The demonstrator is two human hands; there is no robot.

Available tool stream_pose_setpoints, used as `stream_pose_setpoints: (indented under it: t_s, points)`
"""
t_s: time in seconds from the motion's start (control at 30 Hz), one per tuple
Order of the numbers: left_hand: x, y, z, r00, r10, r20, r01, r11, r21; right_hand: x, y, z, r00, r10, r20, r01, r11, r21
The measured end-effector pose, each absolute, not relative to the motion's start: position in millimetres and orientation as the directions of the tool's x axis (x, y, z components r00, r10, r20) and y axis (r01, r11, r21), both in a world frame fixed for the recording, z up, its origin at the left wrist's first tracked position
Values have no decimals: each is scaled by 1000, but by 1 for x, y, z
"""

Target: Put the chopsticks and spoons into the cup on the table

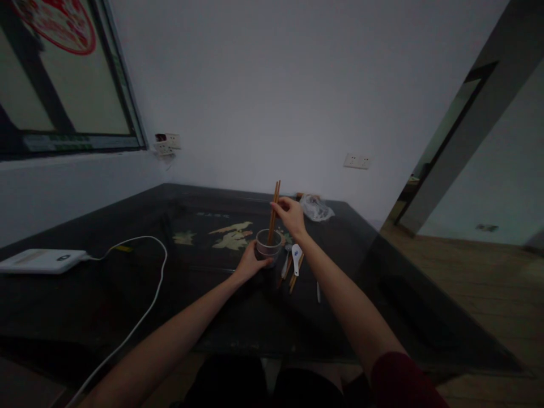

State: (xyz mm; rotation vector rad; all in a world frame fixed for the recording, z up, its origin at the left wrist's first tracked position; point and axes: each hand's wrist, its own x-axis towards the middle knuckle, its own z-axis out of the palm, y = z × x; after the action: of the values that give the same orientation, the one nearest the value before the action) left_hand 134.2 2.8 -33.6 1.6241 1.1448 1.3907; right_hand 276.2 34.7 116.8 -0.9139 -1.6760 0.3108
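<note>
Your left hand has its fingers wrapped round a see-through, round-rimmed cup. Slim brown chopsticks stand in it, leaning slightly right, pinched by the fingers of your right hand; white spoon on dark table, near cup.

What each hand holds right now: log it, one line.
left hand: holding cup | right hand: holding chopsticks, lower ends in cup | on table: white spoon, other chopsticks
</note>
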Motion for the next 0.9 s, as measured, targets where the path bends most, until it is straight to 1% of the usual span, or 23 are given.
stream_pose_setpoints:
  t_s: [0.13,0.27,0.5,0.67,0.9]
  points:
    - [133,5,-38,54,928,369,149,-373,916,273,48,92,-55,778,625,419,587,-693]
    - [133,4,-36,38,929,367,177,-368,913,272,57,79,-73,825,561,433,533,-727]
    - [135,1,-31,50,922,383,185,-386,904,274,65,70,-70,859,508,481,475,-737]
    - [134,1,-32,55,930,364,191,-368,910,275,67,71,-43,883,468,497,425,-756]
    - [132,1,-33,46,931,361,198,-363,911,278,71,74,-68,926,371,406,365,-838]
